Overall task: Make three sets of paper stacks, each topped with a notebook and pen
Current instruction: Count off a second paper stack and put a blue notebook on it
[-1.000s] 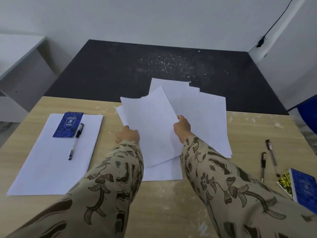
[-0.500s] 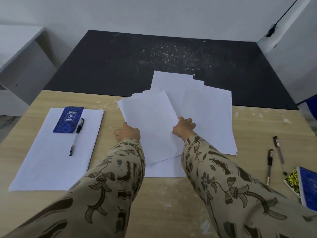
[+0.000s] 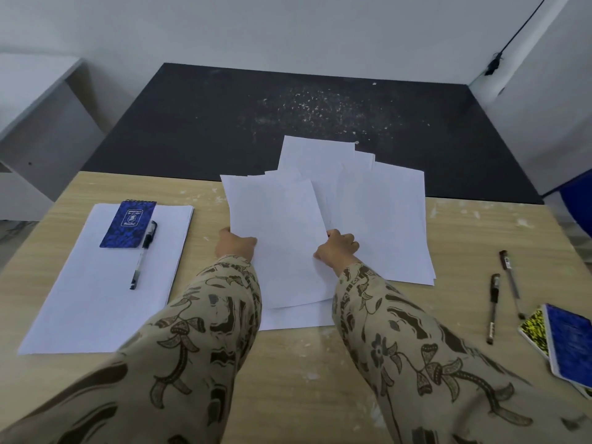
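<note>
Both my hands are on the loose sheets at the middle of the table [image 3: 320, 363]. My left hand [image 3: 235, 246] grips the left edge of the top few sheets [image 3: 278, 238]; its fingers are curled under the paper, so I cannot tell how they sit. My right hand [image 3: 339, 248] holds the right edge of the same sheets, fingers bent and pressed together on the paper. These sheets lie skewed over a lower sheet, its near edge showing between my sleeves.

Just beside and behind them, a fanned spread of white sheets [image 3: 384, 219] runs over the far table edge.

Left: a squared paper stack [image 3: 96, 299], with a blue notebook [image 3: 128, 224] on its far part and a pen [image 3: 143, 254] touching the notebook's right side.

Right, well apart from the paper: two pens [image 3: 493, 307] lie on bare wood, and near them two notebooks [image 3: 567, 341] overlap at the table edge, blue over yellow-black.
</note>
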